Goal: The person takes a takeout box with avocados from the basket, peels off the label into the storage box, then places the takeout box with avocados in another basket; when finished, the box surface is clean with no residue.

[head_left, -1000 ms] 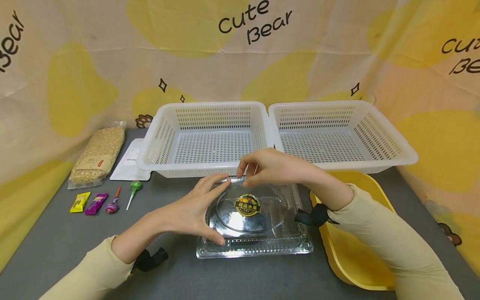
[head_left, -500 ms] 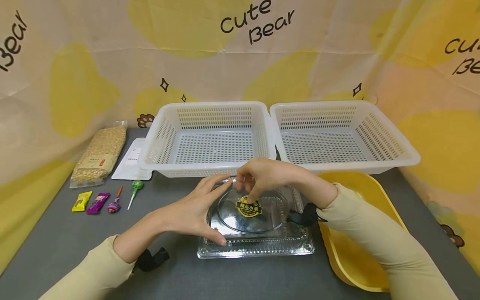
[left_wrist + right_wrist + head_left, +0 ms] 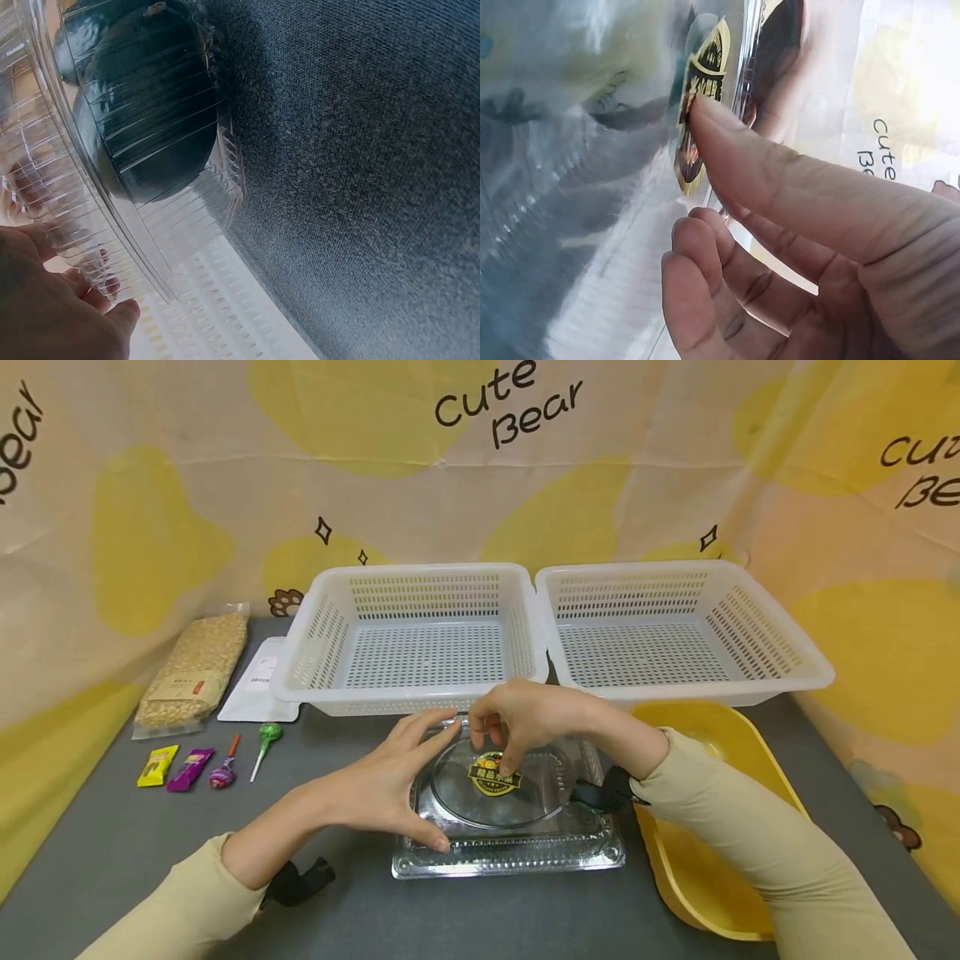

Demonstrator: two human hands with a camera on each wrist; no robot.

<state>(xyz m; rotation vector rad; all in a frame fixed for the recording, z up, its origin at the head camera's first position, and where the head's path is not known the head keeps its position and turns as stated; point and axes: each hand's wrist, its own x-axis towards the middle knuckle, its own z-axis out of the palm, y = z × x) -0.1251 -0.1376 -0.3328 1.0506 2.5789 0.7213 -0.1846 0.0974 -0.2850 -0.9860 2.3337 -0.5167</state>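
Note:
A clear plastic clamshell box (image 3: 525, 841) lies on the grey table, a black-and-gold round fruit sticker (image 3: 492, 779) on its lid. Dark green rounded shapes (image 3: 157, 120) show through its clear wall in the left wrist view. My left hand (image 3: 382, 777) spreads over the box's left side, fingertips near the far edge and thumb at the front rim. Over the lid, my right hand (image 3: 528, 714) presses its thumb (image 3: 735, 150) on the sticker. The other right fingers hang loosely bent and hold nothing.
Two white perforated baskets (image 3: 423, 697) stand side by side behind the box. A yellow tub (image 3: 720, 868) sits under my right forearm. To the left lie a grain bag (image 3: 195, 668), a white pouch (image 3: 258, 685), two wrapped candies (image 3: 191, 770) and two lollipops (image 3: 270, 735).
My right hand has come from the lid's far edge down toward me, its thumb moving onto the sticker. The left hand and the box have stayed where they were.

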